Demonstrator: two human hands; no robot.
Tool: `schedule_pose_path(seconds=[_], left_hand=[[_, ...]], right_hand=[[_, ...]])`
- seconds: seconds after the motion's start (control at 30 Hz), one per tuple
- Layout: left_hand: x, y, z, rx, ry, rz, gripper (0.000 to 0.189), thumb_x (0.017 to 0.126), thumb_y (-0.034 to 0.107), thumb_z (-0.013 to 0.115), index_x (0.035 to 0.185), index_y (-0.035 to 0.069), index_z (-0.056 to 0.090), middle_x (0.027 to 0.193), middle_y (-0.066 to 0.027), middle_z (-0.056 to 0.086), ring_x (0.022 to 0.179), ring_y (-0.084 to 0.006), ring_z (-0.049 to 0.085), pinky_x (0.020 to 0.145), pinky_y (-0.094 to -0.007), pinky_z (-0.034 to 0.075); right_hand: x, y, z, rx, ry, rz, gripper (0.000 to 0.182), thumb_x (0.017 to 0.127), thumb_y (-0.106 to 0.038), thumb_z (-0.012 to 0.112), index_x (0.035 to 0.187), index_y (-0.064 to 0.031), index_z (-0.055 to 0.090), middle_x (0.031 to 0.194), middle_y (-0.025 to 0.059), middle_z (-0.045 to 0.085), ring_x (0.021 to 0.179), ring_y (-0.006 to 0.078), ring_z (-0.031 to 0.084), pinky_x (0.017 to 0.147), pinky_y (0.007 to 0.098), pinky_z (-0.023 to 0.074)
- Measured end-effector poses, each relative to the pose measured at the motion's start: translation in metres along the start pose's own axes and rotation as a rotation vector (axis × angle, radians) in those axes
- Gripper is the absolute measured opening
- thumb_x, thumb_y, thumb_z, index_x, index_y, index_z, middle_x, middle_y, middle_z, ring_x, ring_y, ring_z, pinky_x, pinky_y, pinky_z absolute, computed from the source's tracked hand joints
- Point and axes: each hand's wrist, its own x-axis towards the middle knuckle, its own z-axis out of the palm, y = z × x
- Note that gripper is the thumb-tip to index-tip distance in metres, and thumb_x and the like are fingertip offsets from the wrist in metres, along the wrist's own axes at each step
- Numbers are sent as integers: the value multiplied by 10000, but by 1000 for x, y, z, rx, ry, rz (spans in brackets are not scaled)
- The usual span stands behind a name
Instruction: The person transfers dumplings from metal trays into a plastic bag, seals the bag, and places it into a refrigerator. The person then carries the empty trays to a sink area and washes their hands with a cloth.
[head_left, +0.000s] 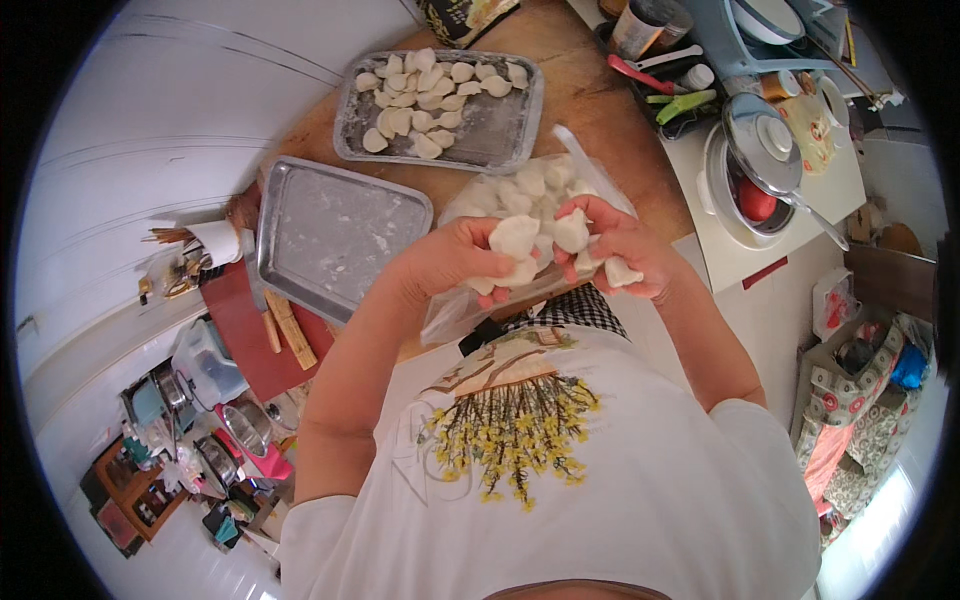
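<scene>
My left hand (459, 259) holds several pale dumplings (514, 237) between thumb and fingers. Close beside it, my right hand (626, 247) grips several more dumplings (571, 231), some resting between its fingers. Both hands are over a clear plastic bag (469, 196) filled with dumplings, at the near edge of the round wooden table. Beyond the bag lies a floured metal tray (491, 129) with many dumplings, mostly on its left and middle part. A second metal tray (341, 232), dusted with flour and bearing no dumplings, lies left of the bag.
On the left, a knife (259, 289) lies by a red board (232, 322), near a white utensil holder (217, 244). At the right stand a pot with a lid (763, 142), a holder of kitchen tools (679, 97) and a blue rack (724, 45). A dark packet (465, 19) lies at the back.
</scene>
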Motion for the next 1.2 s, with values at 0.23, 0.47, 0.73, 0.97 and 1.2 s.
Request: schedule_pose_path(seconds=[0.23, 0.47, 0.73, 0.97, 1.2], left_hand=[[-7, -5, -22, -335, -182, 343, 498, 740, 271, 682, 1118, -13, 528, 804, -144, 630, 540, -166, 621, 473, -277, 530], [-9, 56, 26, -413, -461, 561, 577, 704, 290, 712, 1114, -59, 505, 850, -207, 628, 548, -182, 622, 419, -285, 522], [41, 4, 47, 46, -55, 77, 288, 779, 131, 626, 1045, 32, 574, 833, -60, 610, 603, -128, 583, 516, -238, 489], [34, -23, 1, 448, 354, -107, 264, 756, 173, 662, 977, 37, 611, 740, -54, 607, 588, -98, 564, 502, -240, 449], [30, -35, -9, 1205, 390, -256, 345, 724, 280, 639, 1002, 78, 622, 886, -119, 652, 785, -230, 632, 679, -349, 491]], right_hand=[[31, 12, 16, -1368, -178, -179, 370, 734, -31, 441, 1100, -57, 485, 905, 162, 586, 839, 228, 594, 704, 359, 469], [104, 31, -29, -964, -56, -331, 303, 778, -156, 539, 1048, -19, 525, 949, 136, 602, 907, 239, 583, 752, 357, 453], [103, 14, -51, -335, 219, -124, 292, 809, -129, 502, 1099, -91, 503, 903, 48, 544, 728, 146, 543, 628, 266, 467], [60, 11, -37, -809, 195, 292, 355, 762, -57, 406, 1092, -128, 516, 881, 29, 562, 691, 120, 559, 494, 284, 463], [54, 27, -29, -1332, -33, 194, 413, 775, -91, 398, 1154, -97, 562, 880, 124, 607, 753, 291, 601, 671, 364, 500]])
